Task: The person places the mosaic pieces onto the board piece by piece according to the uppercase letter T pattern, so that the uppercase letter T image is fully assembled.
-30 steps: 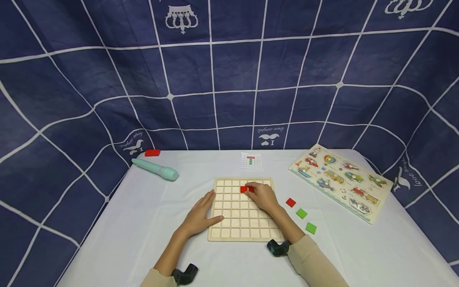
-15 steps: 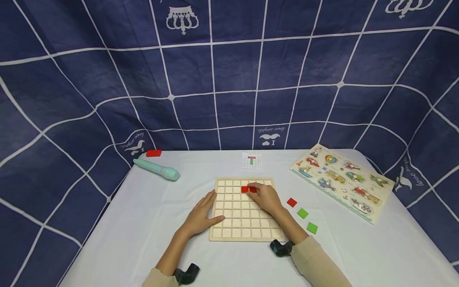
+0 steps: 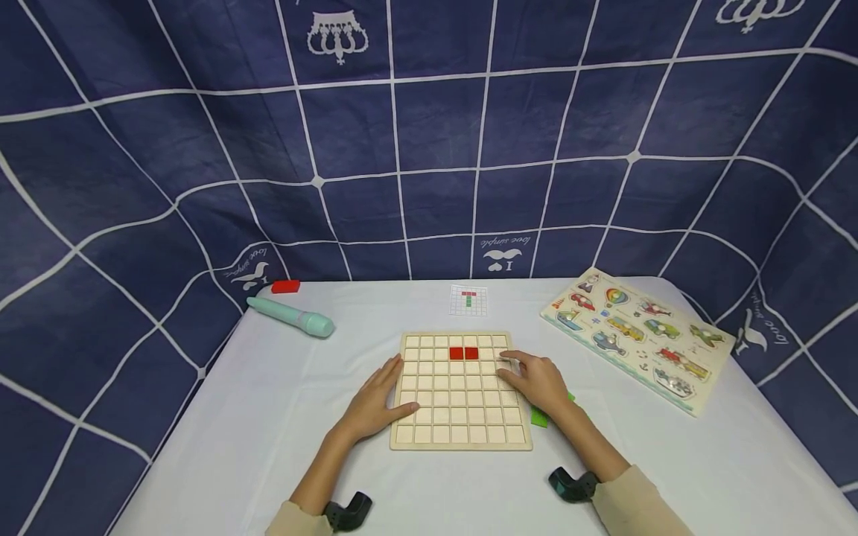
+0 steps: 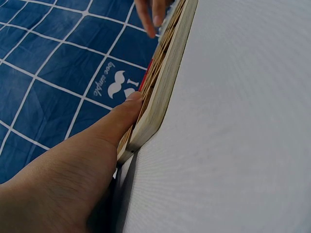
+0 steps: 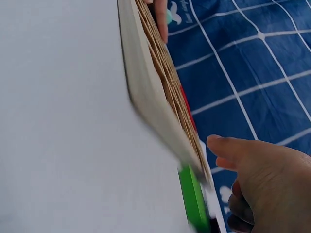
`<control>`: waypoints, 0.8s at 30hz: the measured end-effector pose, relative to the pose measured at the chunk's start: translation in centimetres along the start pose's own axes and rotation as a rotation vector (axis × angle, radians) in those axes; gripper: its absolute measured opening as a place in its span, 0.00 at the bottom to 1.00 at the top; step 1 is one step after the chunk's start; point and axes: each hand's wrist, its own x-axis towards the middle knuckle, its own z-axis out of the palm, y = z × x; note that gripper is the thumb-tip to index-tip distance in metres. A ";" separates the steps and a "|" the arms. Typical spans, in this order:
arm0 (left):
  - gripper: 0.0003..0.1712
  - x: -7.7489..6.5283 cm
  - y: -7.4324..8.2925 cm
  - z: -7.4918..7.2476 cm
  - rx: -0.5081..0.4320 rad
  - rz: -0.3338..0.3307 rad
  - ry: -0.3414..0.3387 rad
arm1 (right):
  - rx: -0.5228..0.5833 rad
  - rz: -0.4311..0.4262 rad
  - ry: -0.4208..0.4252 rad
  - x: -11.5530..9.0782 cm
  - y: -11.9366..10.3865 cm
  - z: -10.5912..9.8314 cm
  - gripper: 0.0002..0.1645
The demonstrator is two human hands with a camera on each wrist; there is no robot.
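Note:
A wooden grid board (image 3: 439, 439) lies on the white table. Two red square tiles (image 3: 464, 353) sit side by side in its second row from the back. My left hand (image 3: 372, 402) rests along the board's left edge, fingers straight and thumb (image 4: 131, 99) over the rim. At the right edge hovers my right hand (image 3: 539, 383), its fingers loosely bent, thumb apart from the forefinger, with nothing seen between them. Partly covered by that hand and wrist is a green tile (image 3: 539, 417); another green corner peeks out beyond the wrist. The loose red tile is hidden there.
A small pattern card (image 3: 468, 301) with a red and green T stands behind the board. To the right lies a picture puzzle board (image 3: 637, 342). A mint microphone-shaped toy (image 3: 290, 316) and a red block (image 3: 285, 286) lie at the back left, before a blue curtain (image 3: 429, 149).
My right hand has let go of the second red tile, leaving it in its cell, and moved right to the board's edge over the loose tiles. My left hand stays put.

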 end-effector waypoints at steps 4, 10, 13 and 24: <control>0.55 0.0 0.0 0.0 -0.003 -0.003 0.003 | -0.032 0.002 0.031 -1.5 1.7 -1.4 0.23; 0.55 -0.1 -0.2 0.0 0.002 -0.004 0.006 | -0.068 0.012 0.064 -3.3 3.4 -3.2 0.23; 0.55 -0.1 -0.2 0.1 0.009 -0.005 0.014 | -0.077 0.014 0.072 -3.6 3.9 -3.7 0.23; 0.55 0.0 0.1 -0.1 -0.011 -0.001 0.011 | -0.099 0.008 0.090 -3.8 4.5 -3.9 0.22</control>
